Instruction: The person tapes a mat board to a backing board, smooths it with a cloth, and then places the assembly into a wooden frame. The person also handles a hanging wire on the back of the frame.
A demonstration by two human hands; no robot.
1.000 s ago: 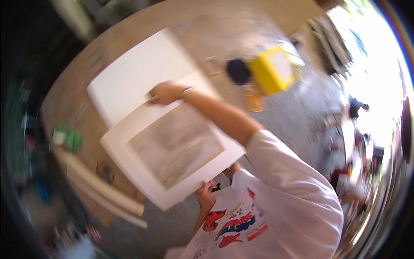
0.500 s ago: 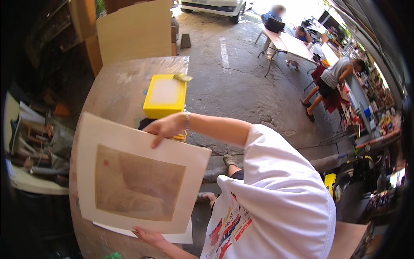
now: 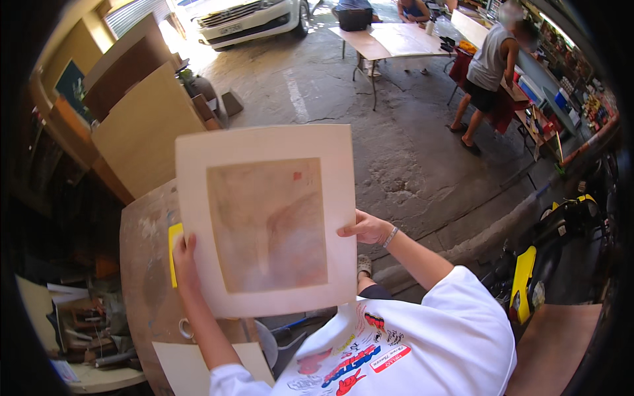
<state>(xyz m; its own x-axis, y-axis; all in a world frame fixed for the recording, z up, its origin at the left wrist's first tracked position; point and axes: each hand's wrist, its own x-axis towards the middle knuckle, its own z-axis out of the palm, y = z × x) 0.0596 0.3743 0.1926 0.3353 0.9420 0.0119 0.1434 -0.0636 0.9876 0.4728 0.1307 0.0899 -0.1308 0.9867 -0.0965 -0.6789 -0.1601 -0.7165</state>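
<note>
The left hand (image 3: 185,257) grips the left side of a brown picture (image 3: 267,224) with a white border (image 3: 264,142), and the right hand (image 3: 370,228) pinches its right side. The picture is up in the air between them. A pale sheet (image 3: 175,363) lies near, on the surface (image 3: 144,264)
</note>
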